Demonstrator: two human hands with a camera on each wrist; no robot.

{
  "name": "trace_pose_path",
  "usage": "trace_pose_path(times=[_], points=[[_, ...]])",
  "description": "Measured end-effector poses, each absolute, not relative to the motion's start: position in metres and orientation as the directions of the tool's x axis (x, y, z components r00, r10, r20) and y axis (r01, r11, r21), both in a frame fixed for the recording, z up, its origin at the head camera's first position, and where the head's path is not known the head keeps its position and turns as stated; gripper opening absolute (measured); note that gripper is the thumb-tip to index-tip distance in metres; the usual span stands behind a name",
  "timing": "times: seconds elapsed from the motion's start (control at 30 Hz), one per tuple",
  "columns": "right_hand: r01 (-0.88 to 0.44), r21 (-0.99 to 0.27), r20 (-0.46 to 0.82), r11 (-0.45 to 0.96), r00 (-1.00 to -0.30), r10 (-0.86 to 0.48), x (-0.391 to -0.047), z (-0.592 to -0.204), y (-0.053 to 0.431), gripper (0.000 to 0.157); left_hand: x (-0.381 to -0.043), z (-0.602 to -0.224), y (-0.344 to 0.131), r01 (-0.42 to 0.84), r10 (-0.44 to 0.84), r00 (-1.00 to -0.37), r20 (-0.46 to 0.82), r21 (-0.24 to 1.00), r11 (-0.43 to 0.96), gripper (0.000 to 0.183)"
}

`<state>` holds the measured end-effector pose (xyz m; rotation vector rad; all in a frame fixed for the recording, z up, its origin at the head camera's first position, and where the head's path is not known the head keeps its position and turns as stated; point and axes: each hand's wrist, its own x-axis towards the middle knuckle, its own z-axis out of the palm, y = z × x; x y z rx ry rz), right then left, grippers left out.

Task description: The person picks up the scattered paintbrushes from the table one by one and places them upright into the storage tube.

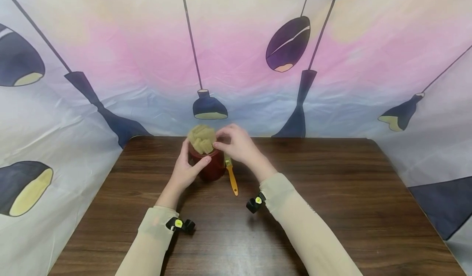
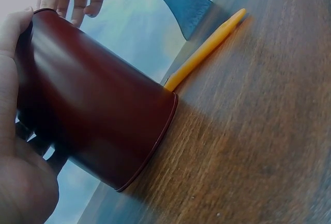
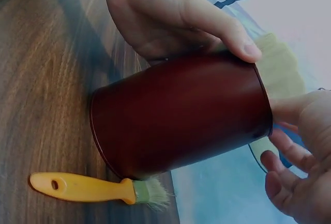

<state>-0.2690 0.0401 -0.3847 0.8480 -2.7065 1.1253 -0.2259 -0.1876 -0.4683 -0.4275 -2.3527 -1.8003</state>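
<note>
A dark red cylindrical canister [image 1: 212,167] stands near the table's far edge. From its mouth bulges a tan, lumpy bundle with rounded folds [image 1: 202,138]. My left hand [image 1: 184,171] grips the canister's upper left side, thumb along the front near the rim and fingers around behind. At the right of the mouth is my right hand [image 1: 236,144], thumb and forefinger tips at the bundle's edge; I cannot tell whether they pinch it. The other right fingers bend loosely beside the rim [image 3: 265,97]. A brush with a yellow handle [image 3: 77,187] and pale bristles [image 3: 154,193] lies beside the canister's base.
Dark wood-grain tabletop [image 1: 332,185] spreads around the canister and under both forearms. A fabric backdrop [image 1: 243,62] with printed dark lamps hangs behind the table's far edge. A black camera strap sits on each wrist, over pale sleeves [image 1: 306,222].
</note>
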Motion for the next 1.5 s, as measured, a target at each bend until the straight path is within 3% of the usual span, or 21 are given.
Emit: trace_pose_path(times=[0.53,0.83,1.13,1.5], points=[[-0.367,-0.834,0.289,0.412,-0.927,-0.240,-0.260,-0.412,0.061,0.030,-0.226,-0.469,-0.187,0.306,0.129,-0.951,0.282,0.922,0.239,0.093],[-0.276,-0.851,0.221,0.446,-0.960,-0.172,-0.252,-0.443,0.077,0.031,-0.227,-0.470,-0.187,0.308,0.126,-0.950,0.285,0.922,0.237,0.094],[-0.251,-0.838,0.168,0.484,-0.964,-0.208,-0.237,-0.472,0.078,0.033,-0.227,-0.470,-0.187,0.307,0.126,-0.951,0.283,0.920,0.246,0.094],[-0.201,-0.844,0.100,0.498,-0.970,-0.222,-0.226,-0.485,0.073,0.047,-0.225,-0.469,-0.187,0.308,0.130,-0.950,0.284,0.920,0.241,0.097]])
